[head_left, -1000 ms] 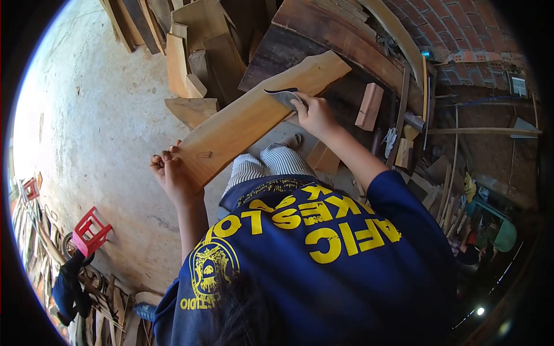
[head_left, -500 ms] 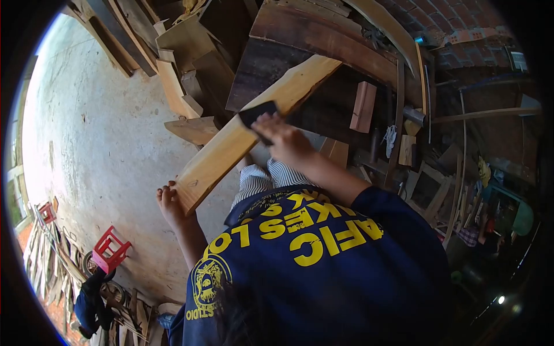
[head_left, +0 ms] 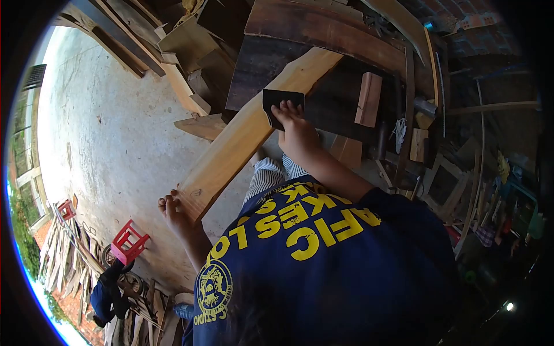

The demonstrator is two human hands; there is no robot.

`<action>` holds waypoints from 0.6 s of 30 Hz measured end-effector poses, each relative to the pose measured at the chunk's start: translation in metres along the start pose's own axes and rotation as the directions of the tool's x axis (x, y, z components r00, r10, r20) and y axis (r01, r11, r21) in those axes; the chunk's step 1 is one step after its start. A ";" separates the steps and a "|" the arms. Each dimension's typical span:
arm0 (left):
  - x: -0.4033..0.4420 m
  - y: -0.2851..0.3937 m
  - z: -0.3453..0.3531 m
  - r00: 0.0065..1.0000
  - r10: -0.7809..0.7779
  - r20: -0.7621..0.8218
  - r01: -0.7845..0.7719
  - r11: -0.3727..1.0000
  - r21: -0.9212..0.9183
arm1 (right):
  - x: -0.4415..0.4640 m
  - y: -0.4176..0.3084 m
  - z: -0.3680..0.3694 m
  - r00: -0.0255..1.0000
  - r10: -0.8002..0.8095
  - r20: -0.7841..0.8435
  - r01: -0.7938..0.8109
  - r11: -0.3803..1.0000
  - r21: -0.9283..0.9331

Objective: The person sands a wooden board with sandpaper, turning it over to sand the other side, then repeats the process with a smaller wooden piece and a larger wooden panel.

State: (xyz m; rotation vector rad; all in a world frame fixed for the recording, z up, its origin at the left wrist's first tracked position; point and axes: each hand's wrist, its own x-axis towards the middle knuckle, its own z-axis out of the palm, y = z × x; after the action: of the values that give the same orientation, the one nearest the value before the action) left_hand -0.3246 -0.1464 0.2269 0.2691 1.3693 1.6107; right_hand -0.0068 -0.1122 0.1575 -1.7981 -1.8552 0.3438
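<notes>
A long pale wooden plank (head_left: 231, 153) runs diagonally in front of me, its far end resting over a dark wooden surface (head_left: 245, 69). My left hand (head_left: 176, 209) is closed around the near end, fingertips over the edge. On the upper half of the plank lies a black sheet of sandpaper (head_left: 283, 99), one side folded down over the edge. My right hand (head_left: 295, 124) presses this sheet against the wood, fingers on top and the thumb hidden. The underside of the plank is out of sight.
A reddish wood block (head_left: 367, 99) sits on the dark surface to the right. Boards and offcuts (head_left: 190, 43) are stacked at the upper left. A red plastic stool (head_left: 129, 242), a person (head_left: 105, 294) and piled wood strips (head_left: 72, 259) are at the lower left.
My right hand and the sandpaper have slid up along the plank toward its far end. My left hand keeps its hold on the near end. The view has shifted slightly.
</notes>
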 end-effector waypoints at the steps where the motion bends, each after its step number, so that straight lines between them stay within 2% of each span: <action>1: -0.002 0.001 0.002 1.000 0.001 -0.005 -0.001 1.000 0.014 | 0.003 0.000 0.000 0.994 0.099 -0.037 -0.097 0.994 0.045; 2: -0.005 0.002 0.005 1.000 0.007 -0.007 -0.007 1.000 0.017 | 0.007 0.001 -0.002 0.978 0.197 -0.069 -0.190 0.977 0.093; 3: -0.009 0.002 0.008 0.999 -0.009 -0.041 0.011 0.999 0.046 | 0.026 0.004 -0.022 0.901 0.425 0.092 -0.434 0.889 0.144; 5: -0.014 0.003 0.006 0.997 -0.022 -0.074 0.029 0.996 0.083 | 0.046 0.039 -0.028 0.830 0.546 0.111 -0.555 0.829 0.071; 6: -0.015 0.000 -0.001 0.999 -0.002 -0.050 0.008 0.993 0.117 | 0.051 0.062 -0.024 0.864 0.499 0.063 -0.502 0.864 0.044; 7: -0.017 -0.003 -0.007 1.000 0.016 -0.025 -0.012 0.989 0.149 | 0.058 0.080 -0.024 0.860 0.498 0.111 -0.500 0.866 -0.006; 8: -0.017 -0.004 -0.012 1.000 0.008 -0.003 -0.008 0.989 0.149 | 0.057 0.102 -0.012 0.932 0.362 -0.013 -0.355 0.907 -0.227; 9: -0.020 -0.003 -0.012 1.000 0.009 0.001 -0.009 0.989 0.150 | 0.055 0.121 -0.003 0.977 0.191 -0.098 -0.214 0.866 -0.452; 10: -0.022 -0.003 -0.011 0.999 -0.024 -0.047 0.029 0.992 0.125 | 0.055 0.131 -0.006 0.976 0.194 -0.100 -0.218 0.865 -0.452; 11: -0.023 -0.003 -0.008 0.994 -0.056 -0.093 0.065 0.993 0.094 | 0.058 0.136 -0.012 0.955 0.296 -0.030 -0.288 0.897 -0.336; 12: -0.023 -0.004 -0.006 0.994 -0.057 -0.091 0.065 0.993 0.096 | 0.060 0.139 -0.015 0.921 0.385 0.054 -0.365 0.905 -0.219; 13: -0.025 -0.004 -0.005 0.996 -0.021 -0.085 0.030 0.994 0.107 | 0.058 0.137 -0.014 0.919 0.390 0.058 -0.370 0.903 -0.217; 15: -0.027 -0.003 -0.008 0.997 0.010 -0.078 0.000 0.992 0.125 | 0.053 0.101 -0.027 0.880 0.459 0.122 -0.459 0.888 -0.031; 16: -0.024 -0.003 -0.014 0.998 0.005 -0.067 0.003 0.994 0.113 | 0.045 0.086 -0.023 0.897 0.430 0.099 -0.427 0.903 -0.056; 17: -0.020 -0.003 -0.017 0.998 0.001 -0.058 0.004 0.995 0.100 | 0.036 0.080 -0.012 0.917 0.395 0.064 -0.381 0.911 -0.157; 18: -0.018 -0.004 -0.016 0.998 0.004 -0.060 0.002 0.995 0.101 | 0.033 0.085 -0.003 0.923 0.383 0.019 -0.377 0.915 -0.146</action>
State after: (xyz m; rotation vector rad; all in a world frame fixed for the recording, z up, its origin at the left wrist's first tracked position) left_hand -0.3248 -0.1710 0.2252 0.2830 1.4992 1.5637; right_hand 0.0681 -0.0737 0.1218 -2.2706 -1.5830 0.4078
